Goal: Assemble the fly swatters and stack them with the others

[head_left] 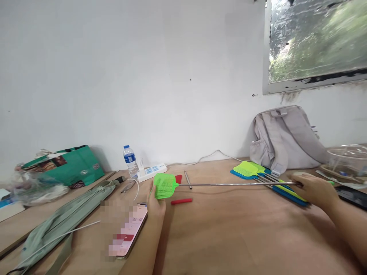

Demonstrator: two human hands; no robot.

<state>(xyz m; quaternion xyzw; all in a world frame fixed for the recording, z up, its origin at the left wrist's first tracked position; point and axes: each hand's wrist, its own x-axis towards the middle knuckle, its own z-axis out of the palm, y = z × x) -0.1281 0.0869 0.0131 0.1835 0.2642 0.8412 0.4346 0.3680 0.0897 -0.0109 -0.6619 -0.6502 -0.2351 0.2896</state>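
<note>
From the head camera, a green fly swatter [165, 185] is stretched out level above the wooden table [229, 229], its long metal rod [235, 184] running from left to right. The left hand [156, 202] grips the mesh head from below, fingers [151, 190] curled up around its left edge and pinching it. The right hand [314, 189] closes around the far end of the rod, fingers folded over the handle, so the swatter spans the gap between both hands.

Just below the mesh head lies a small red piece [181, 201] on the table, and a second red piece [178, 178] shows behind the head. A short metal rod [187, 179] lies loose beside it. Under the right hand sits a pile of other swatters [249, 170], yellow-green and blue, their handles pointing toward the right.

Near the left forearm lies a phone [130, 233], screen up. Farther left are a grey-green pouch [65, 217] with a white cable across it, a green bag [69, 164], a water bottle [130, 160] and a white power strip [151, 172] against the wall. A grey backpack [283, 139] leans by the wall at right, below a window [315, 42].
</note>
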